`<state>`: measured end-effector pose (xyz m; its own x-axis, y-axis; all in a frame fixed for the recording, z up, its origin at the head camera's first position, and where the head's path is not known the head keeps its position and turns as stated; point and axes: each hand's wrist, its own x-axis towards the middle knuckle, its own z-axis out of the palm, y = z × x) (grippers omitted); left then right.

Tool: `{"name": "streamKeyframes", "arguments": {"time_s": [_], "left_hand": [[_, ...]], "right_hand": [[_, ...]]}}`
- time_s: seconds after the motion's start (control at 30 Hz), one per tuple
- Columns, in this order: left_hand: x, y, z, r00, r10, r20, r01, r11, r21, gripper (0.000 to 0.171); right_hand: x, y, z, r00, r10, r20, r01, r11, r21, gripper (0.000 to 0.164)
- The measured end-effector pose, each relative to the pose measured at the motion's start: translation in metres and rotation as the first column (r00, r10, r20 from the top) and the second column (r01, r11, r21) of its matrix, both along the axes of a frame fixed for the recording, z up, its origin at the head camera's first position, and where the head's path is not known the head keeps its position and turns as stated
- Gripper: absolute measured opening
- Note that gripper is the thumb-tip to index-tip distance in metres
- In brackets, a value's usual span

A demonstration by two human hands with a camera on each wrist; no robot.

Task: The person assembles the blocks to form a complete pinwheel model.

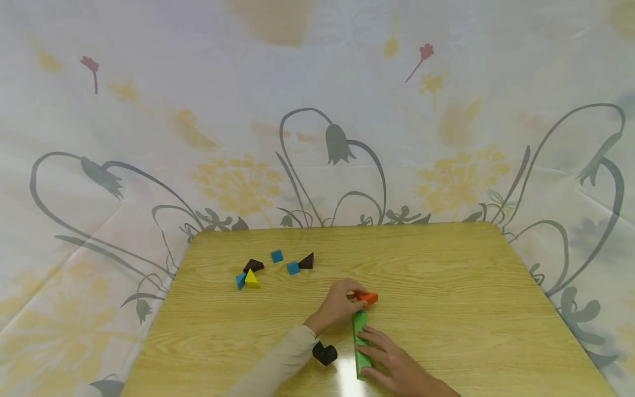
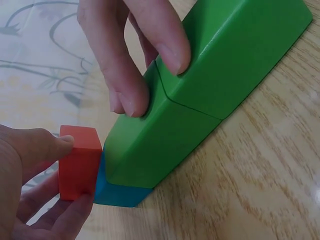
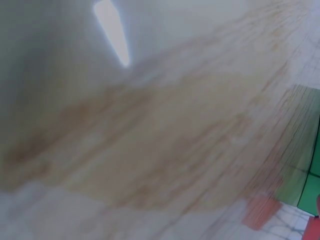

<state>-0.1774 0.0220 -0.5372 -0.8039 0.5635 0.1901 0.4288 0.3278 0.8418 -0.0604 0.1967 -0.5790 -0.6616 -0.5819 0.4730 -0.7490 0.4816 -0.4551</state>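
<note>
Two green blocks (image 2: 240, 60) lie end to end on the table, with a blue block (image 2: 122, 195) against their far end. Beside the blue one is a red block (image 1: 368, 299), which my left hand (image 1: 339, 302) pinches between thumb and fingers; the left wrist view shows it touching or nearly touching the blue. My right hand (image 1: 397, 361) rests its fingertips along the green row, the fingers spread and the thumb by the near end. In the right wrist view the green blocks (image 3: 311, 192) show only at the right edge, and that hand is mostly out of sight.
Toward the back left of the wooden table (image 1: 471, 309) lie a dark block (image 1: 253, 265), a yellow triangular block (image 1: 252, 280), several blue blocks (image 1: 293, 268) and a dark triangular block (image 1: 307, 261). A black object (image 1: 326, 354) is close to my left wrist. Patterned cloth (image 1: 317, 82) hangs behind.
</note>
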Motion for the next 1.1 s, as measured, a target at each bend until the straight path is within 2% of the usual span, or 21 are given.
{"name": "streamKeyframes", "arguments": {"time_s": [0.17, 0.33, 0.4, 0.63, 0.83, 0.97, 1.1], "left_hand": [[0.001, 0.001, -0.002, 1.000, 0.000, -0.026, 0.000, 1.000, 0.000, 0.022], [0.002, 0.001, -0.004, 0.992, 0.011, -0.128, -0.015, 0.999, -0.030, 0.021], [0.003, 0.002, -0.005, 0.989, 0.017, -0.148, -0.022, 0.999, -0.036, 0.021], [0.005, 0.004, -0.010, 0.997, 0.051, -0.063, -0.054, 0.997, -0.054, 0.020], [0.006, 0.005, -0.016, 0.998, 0.049, -0.033, -0.051, 0.998, -0.047, 0.020], [0.006, 0.004, -0.018, 0.998, 0.051, -0.030, -0.053, 0.998, -0.046, 0.019], [0.008, 0.000, -0.017, 0.998, 0.035, -0.051, -0.037, 0.998, -0.049, 0.017]], "right_hand": [[-0.001, 0.000, -0.002, 1.000, 0.001, -0.017, -0.001, 1.000, -0.009, 0.040], [0.000, 0.001, -0.001, 1.000, -0.003, 0.011, 0.003, 1.000, -0.007, 0.040], [0.000, 0.001, -0.001, 1.000, -0.006, 0.022, 0.006, 1.000, -0.006, 0.040], [-0.001, 0.000, -0.002, 1.000, -0.005, -0.029, 0.005, 1.000, -0.008, 0.040], [-0.002, 0.000, -0.002, 0.996, 0.026, -0.090, -0.028, 0.999, -0.029, 0.040], [-0.002, 0.000, -0.001, 0.995, 0.033, -0.089, -0.036, 0.999, -0.035, 0.040], [-0.001, 0.001, -0.003, 0.999, 0.026, -0.044, -0.028, 0.999, -0.034, 0.041]]}}
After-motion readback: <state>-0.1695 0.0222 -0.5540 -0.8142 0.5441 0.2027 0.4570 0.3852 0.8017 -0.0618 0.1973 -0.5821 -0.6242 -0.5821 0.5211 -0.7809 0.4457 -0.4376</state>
